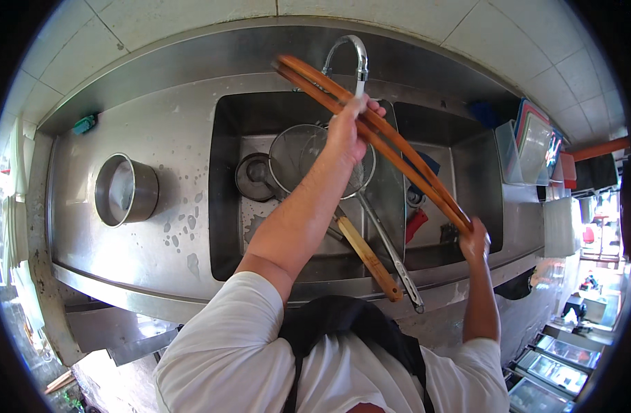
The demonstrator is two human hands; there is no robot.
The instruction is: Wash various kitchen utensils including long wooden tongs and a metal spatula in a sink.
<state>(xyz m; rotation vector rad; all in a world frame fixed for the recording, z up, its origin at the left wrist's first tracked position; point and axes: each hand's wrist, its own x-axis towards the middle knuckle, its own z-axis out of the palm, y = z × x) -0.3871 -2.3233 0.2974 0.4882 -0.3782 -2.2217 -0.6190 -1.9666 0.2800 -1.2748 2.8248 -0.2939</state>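
Sticks [392,157] slant far-left to near-right | left grip [347,132] clasps middle (beneath tap [361,60]) | right grip [474,242] clasps near end

Far tips of the long brown wooden strips [403,160] smeared by motion; right hand [474,242] blurred too, covering their near ends, so whether they join there cannot be told. Left hand [346,131] hides part of their middle. Left forearm [302,199] covers some of the round strainer [293,153] and the upper reach of the wooden handle [370,260]. Pale contents of the steel pot [145,196] unclear. Green object [85,124] at left too small to identify. Glass-topped bins [555,372] cut by the dark rim, lower right
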